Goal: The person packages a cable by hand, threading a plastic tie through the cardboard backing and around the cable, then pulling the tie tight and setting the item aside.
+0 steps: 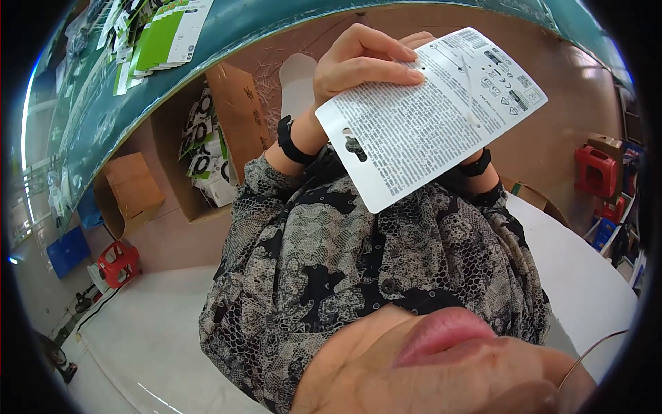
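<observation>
I hold a white printed card [427, 114] with a hang hole, dense small print and symbols, tilted up in front of my chest. My left hand [358, 62] grips its upper left edge, fingers lying across the printed face; a black band sits on that wrist. My right hand is almost wholly hidden behind the card's right half, holding it from the back. Only the right wrist [477, 163] with its black band shows below the card. My patterned black and grey shirt [358, 262] fills the middle of the view.
An open cardboard box [231, 110] holds white and green packs with black rings. A smaller brown box [127, 190] stands left of it. Green and white cards [162, 34] lie on a teal tabletop. Red plastic items [117, 263] [596, 169] sit at both sides.
</observation>
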`<action>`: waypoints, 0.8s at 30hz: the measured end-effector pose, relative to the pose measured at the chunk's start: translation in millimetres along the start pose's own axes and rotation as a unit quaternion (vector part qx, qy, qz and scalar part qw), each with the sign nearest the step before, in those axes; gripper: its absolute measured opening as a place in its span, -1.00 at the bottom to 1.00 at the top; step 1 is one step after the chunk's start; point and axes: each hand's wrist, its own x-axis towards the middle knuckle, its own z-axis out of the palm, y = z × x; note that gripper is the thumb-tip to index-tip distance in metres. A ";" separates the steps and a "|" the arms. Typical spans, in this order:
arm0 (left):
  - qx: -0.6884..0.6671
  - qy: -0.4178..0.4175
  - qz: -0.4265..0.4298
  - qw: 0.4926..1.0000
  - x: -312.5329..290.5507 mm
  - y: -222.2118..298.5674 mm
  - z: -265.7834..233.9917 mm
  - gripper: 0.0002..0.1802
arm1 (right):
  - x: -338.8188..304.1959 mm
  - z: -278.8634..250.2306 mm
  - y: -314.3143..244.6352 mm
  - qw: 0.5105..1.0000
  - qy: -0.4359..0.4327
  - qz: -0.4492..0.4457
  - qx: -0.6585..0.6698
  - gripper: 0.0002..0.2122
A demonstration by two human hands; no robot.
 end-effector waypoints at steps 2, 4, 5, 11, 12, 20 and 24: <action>0.002 0.004 0.008 1.000 0.7 -1.6 1.2 -0.60 | -5.2 -6.3 1.6 0.999 0.003 0.024 0.031 -0.59; 0.002 0.008 0.010 1.000 0.2 -2.8 2.1 -0.60 | -11.1 -12.1 3.3 0.997 0.007 0.048 0.062 -0.57; 0.003 0.012 0.011 1.000 -0.3 -3.3 2.5 -0.59 | -14.2 -14.8 4.2 0.995 0.009 0.060 0.078 -0.56; 0.006 0.014 0.013 1.000 -2.0 -5.9 3.9 -0.59 | -25.1 -23.2 7.5 0.976 0.018 0.130 0.172 -0.49; -0.001 0.014 0.004 1.000 -2.6 -5.7 3.9 -0.60 | -25.7 -23.9 7.9 0.972 0.019 0.141 0.188 -0.48; -0.035 0.015 -0.007 0.999 -4.8 -6.4 4.2 -0.60 | -26.2 -14.2 -0.4 0.942 0.018 0.203 0.265 -0.41; 0.005 0.008 0.026 1.000 -3.3 -11.2 1.4 -0.61 | 3.8 14.7 -1.5 0.977 0.007 0.141 0.160 -0.43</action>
